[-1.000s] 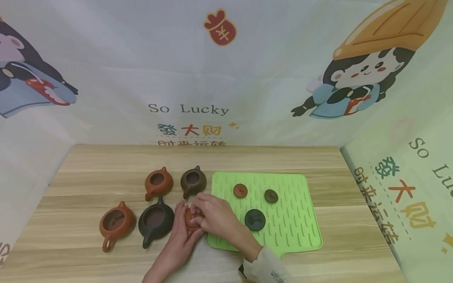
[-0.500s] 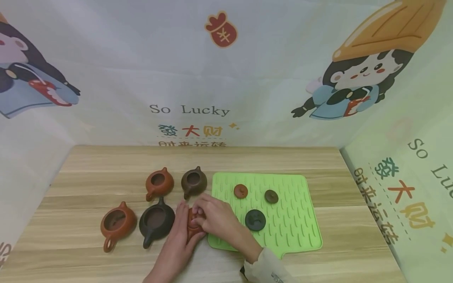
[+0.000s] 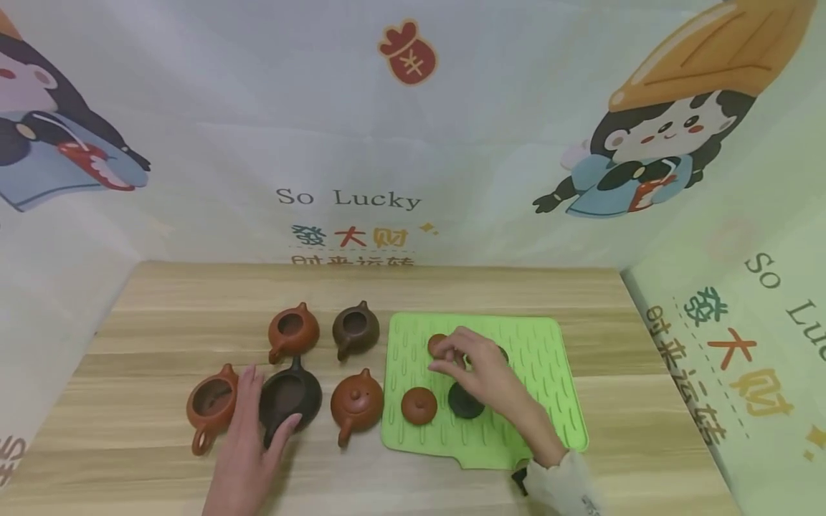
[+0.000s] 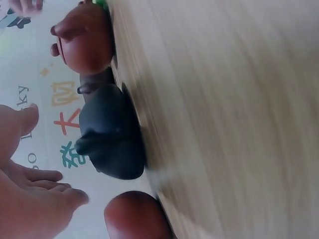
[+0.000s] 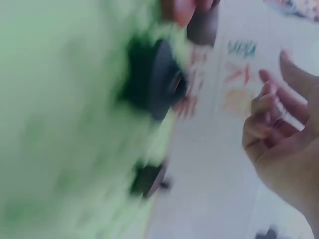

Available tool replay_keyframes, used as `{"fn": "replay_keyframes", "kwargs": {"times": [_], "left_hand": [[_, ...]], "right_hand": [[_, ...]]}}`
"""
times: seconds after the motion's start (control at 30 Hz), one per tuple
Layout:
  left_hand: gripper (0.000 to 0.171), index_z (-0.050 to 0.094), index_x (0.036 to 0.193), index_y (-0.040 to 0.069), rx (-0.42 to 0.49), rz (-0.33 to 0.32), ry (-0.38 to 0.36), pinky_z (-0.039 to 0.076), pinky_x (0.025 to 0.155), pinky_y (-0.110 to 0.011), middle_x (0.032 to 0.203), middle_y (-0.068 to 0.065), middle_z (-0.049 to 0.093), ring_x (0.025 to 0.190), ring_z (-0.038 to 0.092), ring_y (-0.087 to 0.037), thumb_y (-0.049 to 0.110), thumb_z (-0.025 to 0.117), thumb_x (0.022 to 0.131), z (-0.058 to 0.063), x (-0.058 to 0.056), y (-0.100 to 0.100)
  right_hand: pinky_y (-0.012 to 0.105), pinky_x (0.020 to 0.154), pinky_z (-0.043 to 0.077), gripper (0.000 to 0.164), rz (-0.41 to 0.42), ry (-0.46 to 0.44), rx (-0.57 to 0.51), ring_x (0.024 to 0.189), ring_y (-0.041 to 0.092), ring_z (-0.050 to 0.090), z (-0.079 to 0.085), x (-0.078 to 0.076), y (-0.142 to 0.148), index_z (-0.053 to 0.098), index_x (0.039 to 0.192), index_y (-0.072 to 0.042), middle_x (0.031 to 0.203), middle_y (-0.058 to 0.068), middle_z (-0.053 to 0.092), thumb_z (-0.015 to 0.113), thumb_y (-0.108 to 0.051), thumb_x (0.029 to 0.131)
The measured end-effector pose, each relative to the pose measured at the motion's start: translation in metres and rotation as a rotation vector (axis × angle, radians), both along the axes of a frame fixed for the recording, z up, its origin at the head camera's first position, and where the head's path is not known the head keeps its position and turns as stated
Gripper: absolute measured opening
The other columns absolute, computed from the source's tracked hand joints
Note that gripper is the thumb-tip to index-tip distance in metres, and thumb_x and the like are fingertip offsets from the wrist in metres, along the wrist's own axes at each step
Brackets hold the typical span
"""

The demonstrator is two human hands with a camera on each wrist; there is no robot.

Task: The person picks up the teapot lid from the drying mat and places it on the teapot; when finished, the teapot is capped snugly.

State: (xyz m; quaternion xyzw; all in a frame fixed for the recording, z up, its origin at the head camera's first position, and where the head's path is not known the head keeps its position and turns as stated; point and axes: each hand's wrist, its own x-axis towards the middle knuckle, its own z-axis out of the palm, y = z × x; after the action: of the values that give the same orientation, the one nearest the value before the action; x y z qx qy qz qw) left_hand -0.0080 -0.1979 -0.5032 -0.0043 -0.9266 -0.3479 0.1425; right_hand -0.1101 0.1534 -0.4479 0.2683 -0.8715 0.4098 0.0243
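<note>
My left hand (image 3: 248, 437) hovers with fingers extended over the gap between a black lidless teapot (image 3: 292, 398) and a reddish lidless teapot (image 3: 211, 401). The left wrist view shows its fingers apart from the black teapot (image 4: 112, 129). Just right of these stands a reddish teapot (image 3: 357, 403) with its lid on. Above the green mat (image 3: 542, 423) is my right hand (image 3: 487, 373), fingers loosely bent and holding nothing. Beneath and around it lie a black lid (image 3: 466, 401), a small red lid (image 3: 439, 345), a larger red lid (image 3: 419, 406) and a partly hidden dark brown lid (image 3: 503, 354).
Behind the front row are a small reddish teapot (image 3: 293, 331) and a small brown teapot (image 3: 356, 330), both lidless. All the teapots stand on the wood-grain table (image 3: 193, 301). A printed cloth (image 3: 310, 143) hangs along the back and sides.
Both hands have left the lidded reddish teapot. The left hand has moved left to the black teapot, and the right hand right over the mat, uncovering the larger red lid.
</note>
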Motion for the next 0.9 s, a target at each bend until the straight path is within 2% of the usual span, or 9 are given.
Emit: {"fn": "replay_keyframes", "kwargs": {"times": [0.07,0.17,0.27,0.4,0.53,0.67,0.9], "left_hand": [[0.097,0.018,0.174,-0.001,0.002,-0.007,-0.012,0.037,0.116,-0.076,0.178,-0.033,0.02,0.157,0.032,-0.06,0.025,0.08,0.104,-0.013,-0.002,-0.01],[0.1,0.011,0.176,0.005,-0.003,-0.005,-0.017,0.036,0.116,-0.076,0.181,-0.028,0.014,0.159,0.03,-0.059,0.032,0.076,0.106,-0.03,-0.007,-0.018],[0.102,0.009,0.177,0.008,-0.012,0.001,-0.008,0.041,0.108,-0.08,0.182,-0.026,0.012,0.156,0.033,-0.061,0.036,0.076,0.106,-0.041,-0.011,-0.02],[0.105,0.008,0.178,0.011,-0.018,-0.001,-0.002,0.044,0.103,-0.079,0.182,-0.026,0.014,0.153,0.037,-0.063,0.034,0.079,0.104,-0.047,-0.009,-0.019],[0.106,0.006,0.178,0.01,-0.014,-0.026,-0.016,0.042,0.106,-0.079,0.181,-0.029,0.014,0.155,0.034,-0.062,0.032,0.079,0.104,-0.045,-0.007,-0.016],[0.104,0.008,0.176,0.002,-0.003,-0.026,-0.066,0.039,0.109,-0.08,0.178,-0.034,0.017,0.155,0.032,-0.063,0.033,0.078,0.105,-0.037,-0.005,-0.014],[0.107,0.008,0.171,-0.01,0.035,-0.028,-0.241,0.033,0.116,-0.081,0.175,-0.041,0.012,0.155,0.027,-0.066,0.035,0.079,0.104,-0.008,-0.004,-0.009]], "right_hand": [[0.023,0.07,0.052,0.009,-0.007,-0.001,-0.025,0.078,0.002,0.055,-0.004,-0.001,0.021,0.079,0.103,-0.007,0.086,-0.006,0.063,0.084,-0.011,0.097],[0.024,0.07,0.052,0.009,-0.008,-0.011,-0.031,0.079,0.001,0.055,-0.013,0.003,0.046,0.079,0.103,-0.007,0.085,-0.008,0.062,0.084,-0.007,0.096],[0.024,0.071,0.054,0.016,0.039,-0.019,-0.008,0.08,0.001,0.056,-0.025,0.009,0.06,0.078,0.107,-0.003,0.087,-0.005,0.063,0.086,-0.005,0.093],[0.023,0.073,0.056,0.028,0.102,-0.091,0.002,0.084,0.003,0.058,-0.038,0.018,0.065,0.078,0.115,0.0,0.094,0.001,0.064,0.088,-0.004,0.089],[0.021,0.072,0.052,0.031,0.088,-0.17,-0.008,0.085,0.003,0.055,-0.045,0.024,0.065,0.078,0.118,-0.001,0.098,0.002,0.062,0.087,-0.003,0.089],[0.021,0.072,0.051,0.028,0.059,-0.184,-0.013,0.086,0.003,0.055,-0.047,0.026,0.064,0.078,0.116,-0.002,0.098,0.001,0.063,0.087,-0.001,0.089],[0.022,0.077,0.053,0.024,0.049,-0.171,-0.025,0.089,0.003,0.057,-0.05,0.026,0.064,0.077,0.111,-0.006,0.097,-0.002,0.064,0.087,-0.001,0.089]]}}
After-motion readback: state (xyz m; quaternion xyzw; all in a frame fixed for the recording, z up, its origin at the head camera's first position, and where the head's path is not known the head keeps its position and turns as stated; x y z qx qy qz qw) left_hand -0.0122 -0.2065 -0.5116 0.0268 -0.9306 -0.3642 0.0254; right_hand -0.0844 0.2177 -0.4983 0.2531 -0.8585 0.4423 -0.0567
